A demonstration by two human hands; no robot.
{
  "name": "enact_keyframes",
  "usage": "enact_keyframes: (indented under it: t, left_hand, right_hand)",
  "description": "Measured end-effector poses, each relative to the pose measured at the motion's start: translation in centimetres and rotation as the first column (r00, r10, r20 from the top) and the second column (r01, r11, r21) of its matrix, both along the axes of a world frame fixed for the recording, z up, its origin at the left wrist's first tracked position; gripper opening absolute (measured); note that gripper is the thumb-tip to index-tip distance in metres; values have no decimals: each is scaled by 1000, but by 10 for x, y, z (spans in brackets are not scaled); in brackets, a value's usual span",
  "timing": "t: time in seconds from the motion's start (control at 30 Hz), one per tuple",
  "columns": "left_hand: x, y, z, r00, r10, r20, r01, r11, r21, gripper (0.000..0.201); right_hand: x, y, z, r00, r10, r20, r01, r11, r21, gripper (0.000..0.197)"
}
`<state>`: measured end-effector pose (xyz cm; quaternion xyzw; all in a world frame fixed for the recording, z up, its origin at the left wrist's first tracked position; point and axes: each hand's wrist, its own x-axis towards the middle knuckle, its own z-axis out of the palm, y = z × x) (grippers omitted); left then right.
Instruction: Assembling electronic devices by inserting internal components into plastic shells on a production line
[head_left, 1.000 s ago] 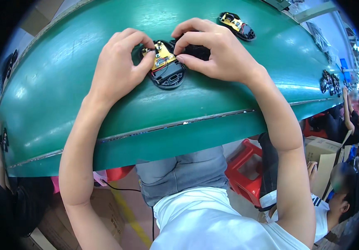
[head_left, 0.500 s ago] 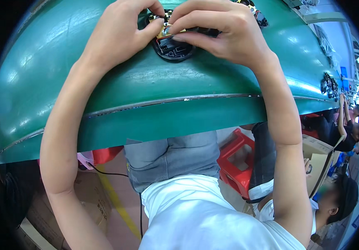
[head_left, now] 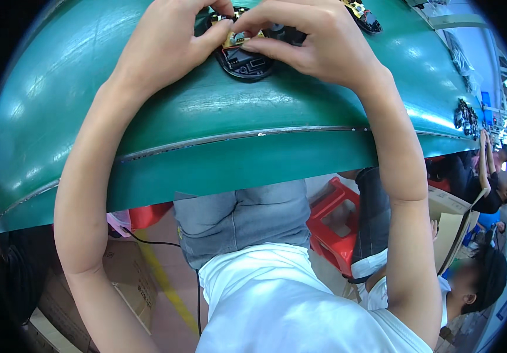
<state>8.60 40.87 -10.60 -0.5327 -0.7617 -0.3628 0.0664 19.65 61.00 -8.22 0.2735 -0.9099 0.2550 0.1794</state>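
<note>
A round black plastic housing [head_left: 246, 66] lies on the green tabletop, with a yellow circuit board [head_left: 237, 40] at its middle. My left hand [head_left: 168, 44] comes in from the left, its thumb and forefinger closed at the board's left side. From the right, my right hand [head_left: 327, 41] pinches the board's near edge with thumb and fingertips. The two hands almost touch over the board. Fingers hide much of the housing's far part, so any tiny piece between them cannot be made out.
Another black and yellow assembly [head_left: 364, 15] lies farther right, and a cluster of black parts [head_left: 466, 117] sits near the table's right end. The table edge [head_left: 253, 135] runs below my forearms. A red stool [head_left: 337, 226] and a seated person [head_left: 477, 282] are at right.
My right fingertips have shifted slightly left, closer to my left thumb. A red wire seen earlier along the board's near edge no longer shows. The whole view has shifted a little.
</note>
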Motion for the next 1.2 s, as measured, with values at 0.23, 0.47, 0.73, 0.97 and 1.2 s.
enact_keyframes:
  t: [0.23,0.47,0.73,0.97,1.2]
  left_hand:
    - [3,3,2,1000,-2,-9,2,1000,-15,15]
    - [6,1,0,1000,-8,21,9,1000,-26,15]
    - [3,0,4,1000,-17,10,18,995,-98,20]
    - [20,9,-2,999,20,-44,-18,999,42,18]
    - [13,-12,-6,996,-67,-65,60,992,-109,17]
  right_hand:
    - [3,2,1,1000,4,17,-4,1000,-26,16]
    - [7,-4,7,999,-12,36,14,999,-50,10]
    - [4,4,3,988,35,147,-16,991,-133,9]
    - [24,0,8,980,-152,131,120,967,224,21]
    - [20,-14,0,951,-265,160,212,933,290,14]
